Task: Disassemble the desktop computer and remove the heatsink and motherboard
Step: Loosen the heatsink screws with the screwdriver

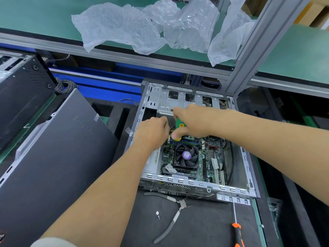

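the side panel (53, 148) lies off left of the open computer case (192, 184), where heatsink fan (186, 155) and motherboard (210, 157) remain seated, right hand (192, 122) gripping a green-handled screwdriver (179, 124), left hand (153, 131) curled on cables.

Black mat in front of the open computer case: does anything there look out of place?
Yes. A small loose silver screw lies alone on the black mat, left of the grey-handled pliers. It sits in no tray, so it could roll off or get lost.

Both hands (170, 127) reach into the open computer case (236, 190), right gripping a green-handled screwdriver (179, 126).
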Action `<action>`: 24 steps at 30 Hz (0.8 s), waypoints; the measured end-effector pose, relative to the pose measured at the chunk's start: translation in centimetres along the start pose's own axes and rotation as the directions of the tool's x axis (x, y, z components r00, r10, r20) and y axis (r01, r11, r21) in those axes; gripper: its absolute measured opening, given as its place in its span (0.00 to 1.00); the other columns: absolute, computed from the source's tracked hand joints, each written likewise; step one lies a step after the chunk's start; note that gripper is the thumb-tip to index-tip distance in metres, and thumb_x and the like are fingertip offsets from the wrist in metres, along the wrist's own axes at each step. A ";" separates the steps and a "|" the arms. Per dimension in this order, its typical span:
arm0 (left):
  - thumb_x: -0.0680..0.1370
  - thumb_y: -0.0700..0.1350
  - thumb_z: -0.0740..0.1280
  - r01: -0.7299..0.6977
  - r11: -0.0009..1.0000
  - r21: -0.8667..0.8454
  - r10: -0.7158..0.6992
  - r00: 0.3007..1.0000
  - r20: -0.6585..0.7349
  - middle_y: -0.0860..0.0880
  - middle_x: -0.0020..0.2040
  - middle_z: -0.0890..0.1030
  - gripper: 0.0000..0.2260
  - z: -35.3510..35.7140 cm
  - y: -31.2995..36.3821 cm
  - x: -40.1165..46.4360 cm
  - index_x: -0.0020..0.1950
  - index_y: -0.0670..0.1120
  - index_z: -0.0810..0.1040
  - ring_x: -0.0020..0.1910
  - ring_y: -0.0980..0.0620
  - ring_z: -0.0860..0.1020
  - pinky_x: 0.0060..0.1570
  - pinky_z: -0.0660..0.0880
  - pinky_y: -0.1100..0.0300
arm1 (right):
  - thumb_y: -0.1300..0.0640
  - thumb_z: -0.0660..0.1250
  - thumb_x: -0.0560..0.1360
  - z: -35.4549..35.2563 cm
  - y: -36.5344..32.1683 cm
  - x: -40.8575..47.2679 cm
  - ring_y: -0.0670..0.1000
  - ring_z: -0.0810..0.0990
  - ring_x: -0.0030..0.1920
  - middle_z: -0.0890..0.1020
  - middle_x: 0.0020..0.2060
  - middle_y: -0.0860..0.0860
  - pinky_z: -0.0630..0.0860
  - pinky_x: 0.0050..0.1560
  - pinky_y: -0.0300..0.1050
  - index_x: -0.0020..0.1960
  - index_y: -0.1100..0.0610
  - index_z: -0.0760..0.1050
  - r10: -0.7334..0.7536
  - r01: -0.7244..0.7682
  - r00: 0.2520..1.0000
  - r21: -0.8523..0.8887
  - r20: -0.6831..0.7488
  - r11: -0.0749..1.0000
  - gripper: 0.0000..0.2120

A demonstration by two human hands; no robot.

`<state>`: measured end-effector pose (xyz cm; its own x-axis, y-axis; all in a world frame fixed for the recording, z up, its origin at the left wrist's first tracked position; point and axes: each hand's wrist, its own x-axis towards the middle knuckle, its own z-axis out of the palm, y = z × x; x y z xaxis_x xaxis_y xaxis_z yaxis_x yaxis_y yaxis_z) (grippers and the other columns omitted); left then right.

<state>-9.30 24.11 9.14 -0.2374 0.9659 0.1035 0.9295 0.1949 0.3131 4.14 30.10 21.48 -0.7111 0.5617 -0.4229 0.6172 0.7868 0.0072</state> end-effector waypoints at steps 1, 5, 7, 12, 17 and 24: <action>0.80 0.51 0.55 -0.005 1.000 0.006 0.005 1.000 0.005 0.49 0.35 0.75 0.11 0.0 0.0 0.0 0.44 0.47 0.71 0.33 0.46 0.74 0.32 0.69 0.54 | 0.29 0.57 0.73 0.1 -0.1 0.0 0.51 0.70 0.34 0.66 0.37 0.51 0.65 0.30 0.45 0.50 0.55 0.65 0.058 -0.058 0.998 -0.003 -0.017 0.998 0.27; 0.81 0.49 0.55 -0.010 1.000 -0.006 0.010 1.000 -0.024 0.48 0.36 0.77 0.11 0.0 0.0 -0.2 0.46 0.47 0.74 0.33 0.45 0.74 0.33 0.70 0.53 | 0.37 0.56 0.78 0.3 -0.3 0.1 0.51 0.67 0.32 0.67 0.37 0.52 0.60 0.28 0.44 0.54 0.55 0.66 -0.030 0.019 0.997 -0.148 -0.073 0.989 0.20; 0.80 0.48 0.55 -0.009 1.000 -0.016 0.009 1.000 -0.025 0.50 0.32 0.74 0.09 0.0 0.0 -0.2 0.44 0.48 0.72 0.31 0.46 0.73 0.32 0.69 0.55 | 0.44 0.60 0.79 0.2 -0.3 0.0 0.53 0.71 0.37 0.70 0.38 0.51 0.62 0.30 0.44 0.60 0.49 0.65 -0.175 0.163 0.984 -0.196 -0.042 0.967 0.13; 0.80 0.48 0.55 -0.007 0.999 -0.042 0.005 1.000 -0.030 0.53 0.29 0.67 0.09 0.1 0.0 -0.2 0.41 0.51 0.69 0.29 0.48 0.70 0.31 0.65 0.57 | 0.51 0.67 0.76 -0.3 -0.2 0.0 0.53 0.72 0.49 0.69 0.43 0.47 0.72 0.47 0.50 0.55 0.44 0.68 -0.259 0.256 0.966 -0.113 -0.013 0.960 0.11; 0.80 0.51 0.55 0.001 1.000 -0.011 -0.001 1.000 0.009 0.49 0.34 0.75 0.12 0.0 0.0 0.1 0.43 0.47 0.71 0.31 0.46 0.73 0.33 0.72 0.53 | 0.32 0.61 0.73 0.5 -0.4 0.1 0.52 0.70 0.35 0.68 0.38 0.51 0.64 0.30 0.45 0.54 0.53 0.65 0.028 -0.027 0.998 0.020 -0.054 0.999 0.26; 0.78 0.47 0.57 -0.006 0.999 -0.033 0.006 1.000 -0.009 0.52 0.28 0.69 0.09 -0.2 0.1 -0.2 0.39 0.48 0.69 0.29 0.46 0.72 0.28 0.64 0.57 | 0.50 0.60 0.80 0.4 -0.6 0.3 0.53 0.70 0.41 0.64 0.37 0.47 0.66 0.37 0.47 0.61 0.47 0.67 -0.233 0.226 0.972 -0.200 -0.011 0.953 0.11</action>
<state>-9.21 23.90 9.31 -0.2345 0.9655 0.1133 0.9210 0.1834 0.3436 3.67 29.70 20.97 -0.8391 0.3657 -0.4026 0.3600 0.9283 0.0929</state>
